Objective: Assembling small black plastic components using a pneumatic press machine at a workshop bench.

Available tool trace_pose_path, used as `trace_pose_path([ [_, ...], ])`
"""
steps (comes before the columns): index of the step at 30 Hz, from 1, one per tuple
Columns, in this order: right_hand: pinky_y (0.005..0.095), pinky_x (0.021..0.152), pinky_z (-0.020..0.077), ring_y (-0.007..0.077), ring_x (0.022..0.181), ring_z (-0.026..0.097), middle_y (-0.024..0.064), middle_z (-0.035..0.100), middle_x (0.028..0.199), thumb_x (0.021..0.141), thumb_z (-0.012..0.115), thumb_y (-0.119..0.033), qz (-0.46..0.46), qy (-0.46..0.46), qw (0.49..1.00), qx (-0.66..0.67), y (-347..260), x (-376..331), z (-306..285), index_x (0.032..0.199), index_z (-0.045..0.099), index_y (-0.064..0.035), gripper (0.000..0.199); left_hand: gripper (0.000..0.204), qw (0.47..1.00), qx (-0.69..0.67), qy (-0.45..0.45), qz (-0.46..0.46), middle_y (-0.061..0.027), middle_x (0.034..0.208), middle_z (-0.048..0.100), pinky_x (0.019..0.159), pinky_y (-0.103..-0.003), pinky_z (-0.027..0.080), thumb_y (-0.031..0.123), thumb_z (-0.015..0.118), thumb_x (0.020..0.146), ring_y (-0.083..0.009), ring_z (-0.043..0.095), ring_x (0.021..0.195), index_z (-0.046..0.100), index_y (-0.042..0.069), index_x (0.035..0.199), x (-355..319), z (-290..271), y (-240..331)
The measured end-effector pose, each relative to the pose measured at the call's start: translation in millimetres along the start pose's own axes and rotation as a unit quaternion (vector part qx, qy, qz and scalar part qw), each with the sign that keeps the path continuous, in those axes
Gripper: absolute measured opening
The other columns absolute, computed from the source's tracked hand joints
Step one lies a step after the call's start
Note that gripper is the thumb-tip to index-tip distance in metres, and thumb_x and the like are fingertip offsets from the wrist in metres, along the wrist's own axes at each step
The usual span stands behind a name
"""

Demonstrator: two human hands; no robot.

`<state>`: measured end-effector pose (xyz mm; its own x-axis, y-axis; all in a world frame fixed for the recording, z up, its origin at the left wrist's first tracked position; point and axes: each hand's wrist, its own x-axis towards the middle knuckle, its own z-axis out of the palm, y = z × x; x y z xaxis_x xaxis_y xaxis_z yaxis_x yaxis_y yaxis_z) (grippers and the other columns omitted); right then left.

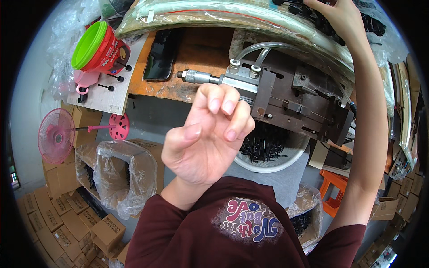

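My left hand (203, 138) is raised in front of the bench with its palm turned up. Its fingers are curled but apart, and nothing lies in them. Behind it is a dark metal fixture (279, 100) with a silver air cylinder (239, 85) and clear hoses (263, 44). My right hand (344, 20) reaches to the far right, over a heap of black parts (313, 18) on plastic sheeting. The top edge cuts off most of its fingers, so any grip is hidden. Below the fixture, a white basket (272, 169) holds many thin black pieces (263, 147).
A phone (158, 62) lies on the orange bench top. Left of it stand a red bucket (107, 51) with a green rim and several black knobbed pins (117, 78). A pink fan (56, 134), a plastic-lined box (125, 174), an orange stool (333, 192) and stacked cartons (62, 223) surround me.
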<state>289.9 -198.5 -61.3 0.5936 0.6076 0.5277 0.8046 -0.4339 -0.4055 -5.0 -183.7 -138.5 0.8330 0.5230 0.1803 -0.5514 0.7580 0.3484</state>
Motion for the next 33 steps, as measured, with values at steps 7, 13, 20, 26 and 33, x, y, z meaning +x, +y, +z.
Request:
trace_pose_path([
  [7,0.0330,0.075,0.0511,0.0226,0.081,0.061,0.0117,0.063,0.085,0.069,0.082,-0.014,-0.003,0.017,1.000,0.008,6.7,5.9,1.2,0.107,0.061,0.0010,0.046,0.046,0.998,0.056,-0.011,0.008,-0.0018,0.101,0.042,0.075,-0.028,0.039,-0.012,0.068,0.077,-0.0120,0.047,0.084,0.041,0.013,0.104,1.0,-7.8,-10.3],
  [13,0.0322,0.070,0.0501,0.0203,0.075,0.059,0.0096,0.061,0.079,0.070,0.080,-0.010,-0.016,0.032,0.999,0.037,7.2,6.5,-0.5,0.104,0.062,0.0013,0.040,0.043,0.999,0.035,0.018,-0.013,-0.0007,0.100,0.043,0.081,-0.030,0.048,-0.015,0.066,0.081,-0.0102,0.048,0.082,0.041,0.014,0.101,-0.6,-4.3,-10.3],
  [20,0.0295,0.065,0.0478,0.0143,0.069,0.057,0.0059,0.061,0.073,0.072,0.078,-0.006,0.001,0.028,0.997,0.076,1.1,7.0,-8.1,0.101,0.065,0.0016,0.032,0.034,0.998,0.058,0.004,-0.020,-0.0017,0.099,0.045,0.103,-0.046,0.050,-0.009,0.065,0.087,-0.0108,0.053,0.085,0.042,0.011,0.101,0.2,-8.1,-13.4],
  [26,0.0241,0.061,0.0456,0.0099,0.069,0.056,0.0038,0.065,0.079,0.078,0.075,-0.004,0.062,0.000,0.979,0.193,6.4,13.8,-17.7,0.107,0.067,0.0052,0.032,0.034,0.991,0.135,0.021,-0.008,-0.0056,0.100,0.048,0.096,-0.044,0.057,-0.006,0.070,0.084,-0.0129,0.059,0.082,0.043,0.008,0.098,-2.4,0.1,-14.6],
  [33,0.0191,0.059,0.0433,0.0066,0.067,0.055,0.0036,0.068,0.083,0.085,0.071,-0.004,0.136,-0.020,0.946,0.294,11.2,8.1,-52.0,0.102,0.070,0.0014,0.018,0.032,0.979,0.194,-0.040,0.051,-0.0102,0.094,0.055,0.093,-0.043,0.057,-0.017,0.070,0.077,-0.0193,0.066,0.084,0.053,0.002,0.096,-7.0,11.5,-9.6],
])
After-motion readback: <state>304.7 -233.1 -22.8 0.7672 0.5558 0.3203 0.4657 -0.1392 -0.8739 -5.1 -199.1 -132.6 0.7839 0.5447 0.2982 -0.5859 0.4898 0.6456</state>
